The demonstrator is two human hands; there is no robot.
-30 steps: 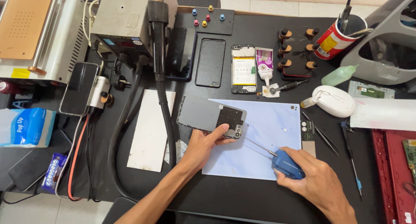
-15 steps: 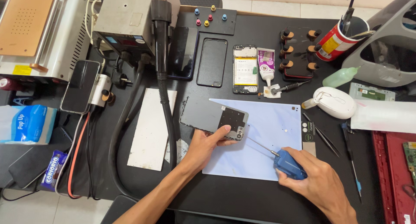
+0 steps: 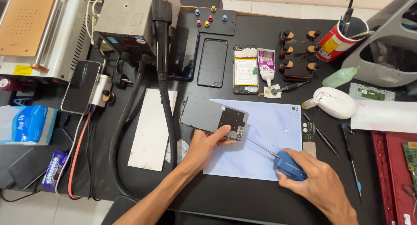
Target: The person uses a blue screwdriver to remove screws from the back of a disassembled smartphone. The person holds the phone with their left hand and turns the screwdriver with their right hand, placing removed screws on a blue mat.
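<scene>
Gripping a blue-handled precision screwdriver (image 3: 288, 165), the right hand (image 3: 319, 188) is aiming its thin shaft at a dark grey phone back panel (image 3: 213, 117), which the left hand (image 3: 207, 143) is pinching steady, tilted, above the pale blue work mat (image 3: 269, 133) on the black worktop (image 3: 243, 199).

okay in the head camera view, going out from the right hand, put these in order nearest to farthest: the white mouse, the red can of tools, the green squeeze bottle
From the right hand:
1. White mouse, on the table just above the hand.
2. Green squeeze bottle, farther back, lying beyond the mouse.
3. Red can of tools, at the table's far edge.
</scene>
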